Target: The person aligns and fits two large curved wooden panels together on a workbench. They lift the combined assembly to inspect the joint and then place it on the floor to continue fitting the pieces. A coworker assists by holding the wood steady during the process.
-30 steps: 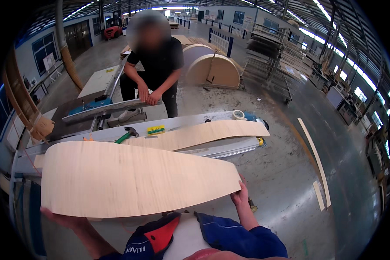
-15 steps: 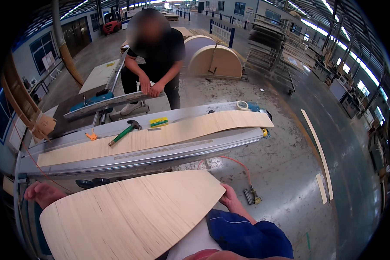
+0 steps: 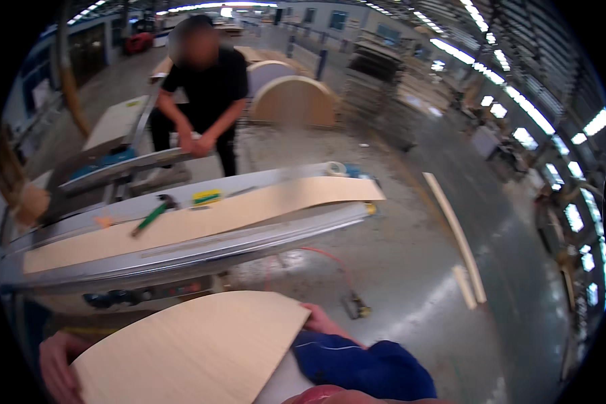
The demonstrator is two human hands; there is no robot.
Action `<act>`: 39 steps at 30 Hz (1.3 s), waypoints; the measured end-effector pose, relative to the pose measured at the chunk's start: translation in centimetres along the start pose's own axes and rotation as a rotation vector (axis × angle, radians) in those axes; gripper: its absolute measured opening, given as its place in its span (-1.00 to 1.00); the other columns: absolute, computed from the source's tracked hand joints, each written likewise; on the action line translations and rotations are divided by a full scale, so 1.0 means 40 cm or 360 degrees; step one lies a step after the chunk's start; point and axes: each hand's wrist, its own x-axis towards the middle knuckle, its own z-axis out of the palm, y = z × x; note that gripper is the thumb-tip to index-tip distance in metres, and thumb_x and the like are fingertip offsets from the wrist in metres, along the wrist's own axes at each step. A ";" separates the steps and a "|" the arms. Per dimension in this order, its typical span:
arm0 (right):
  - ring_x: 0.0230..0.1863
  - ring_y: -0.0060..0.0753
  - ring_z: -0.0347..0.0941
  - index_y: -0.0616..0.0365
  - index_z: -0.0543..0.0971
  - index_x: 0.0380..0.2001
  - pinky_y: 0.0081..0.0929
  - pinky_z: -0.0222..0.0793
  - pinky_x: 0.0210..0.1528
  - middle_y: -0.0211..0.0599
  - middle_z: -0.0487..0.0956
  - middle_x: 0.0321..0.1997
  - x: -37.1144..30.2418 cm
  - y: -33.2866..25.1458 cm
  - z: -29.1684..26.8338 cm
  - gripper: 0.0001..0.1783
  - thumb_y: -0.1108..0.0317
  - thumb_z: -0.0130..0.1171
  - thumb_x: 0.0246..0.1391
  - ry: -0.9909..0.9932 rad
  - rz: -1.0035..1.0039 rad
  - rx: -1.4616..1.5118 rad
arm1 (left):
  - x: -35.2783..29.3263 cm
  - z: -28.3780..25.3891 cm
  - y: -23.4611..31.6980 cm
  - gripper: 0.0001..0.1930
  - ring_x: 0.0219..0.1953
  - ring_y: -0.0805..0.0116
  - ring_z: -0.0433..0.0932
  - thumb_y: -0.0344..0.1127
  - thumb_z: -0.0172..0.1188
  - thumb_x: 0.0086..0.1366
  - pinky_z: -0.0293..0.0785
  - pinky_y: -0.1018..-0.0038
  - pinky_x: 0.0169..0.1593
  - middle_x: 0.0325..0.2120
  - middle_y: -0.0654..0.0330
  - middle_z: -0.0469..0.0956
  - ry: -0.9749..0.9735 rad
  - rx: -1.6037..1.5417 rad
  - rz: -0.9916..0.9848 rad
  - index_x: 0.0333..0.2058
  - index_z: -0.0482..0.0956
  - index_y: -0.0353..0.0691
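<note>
A broad, pale plywood panel [image 3: 202, 350] with one rounded end lies across the lower part of the view, close against my body. My right hand [image 3: 318, 319] grips its right corner, the fingers partly behind the sheet. At the left edge, my left hand [image 3: 62, 363] curls its fingers around the rim. Beyond the panel, a long, thin plywood strip [image 3: 249, 214] rests on a grey metal machine table [image 3: 269, 242], its right end raised. A hammer [image 3: 153, 215] with a green handle lies over the strip, beside a small yellow-and-green box [image 3: 207, 196].
Across the table, a co-worker [image 3: 205, 87] holds a long grey bar [image 3: 124, 168]. A tape roll [image 3: 334, 168] sits at the table's far right. An air nailer [image 3: 355, 306] with a red hose and wooden strips [image 3: 456, 236] lie on the floor. Half-round wooden pieces [image 3: 293, 101] stand behind.
My left hand has come down from beside the panel onto its left edge. The panel sits lower in view, still in my right hand. The whole scene has shifted left and blurred.
</note>
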 end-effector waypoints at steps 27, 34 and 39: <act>-0.11 -0.44 0.54 0.31 0.53 -0.07 -0.48 0.44 -0.03 -0.25 0.61 -0.10 -0.055 -0.016 0.180 -0.66 0.27 0.02 0.25 0.0229 0.0301 0.0503 | 0.082 0.043 -0.088 -0.86 -0.20 0.27 0.68 -0.57 0.19 0.20 0.48 0.33 0.10 -0.29 0.12 0.68 -0.0637 -0.0038 -0.1104 -0.36 0.71 -0.23; 0.06 -0.35 0.47 0.33 0.45 0.03 -0.41 0.35 0.18 -0.14 0.55 0.02 0.010 0.024 0.200 -0.65 0.35 -0.05 0.26 -0.0120 0.0074 0.0169 | 0.023 0.009 -0.050 -0.86 -0.37 0.52 0.67 -0.54 0.27 0.14 0.57 0.55 -0.09 -0.43 0.28 0.68 -0.0056 0.0167 0.0036 -0.52 0.70 -0.12; 0.13 -0.29 0.43 0.39 0.40 0.08 -0.33 0.28 0.28 -0.08 0.51 0.07 0.045 0.063 0.137 -0.61 0.37 -0.04 0.25 0.0033 0.0480 0.1067 | -0.005 0.045 -0.071 -0.87 -0.41 0.47 0.66 -0.51 0.23 0.19 0.55 0.57 -0.09 -0.43 0.22 0.69 0.0267 0.0304 0.0048 -0.50 0.69 -0.17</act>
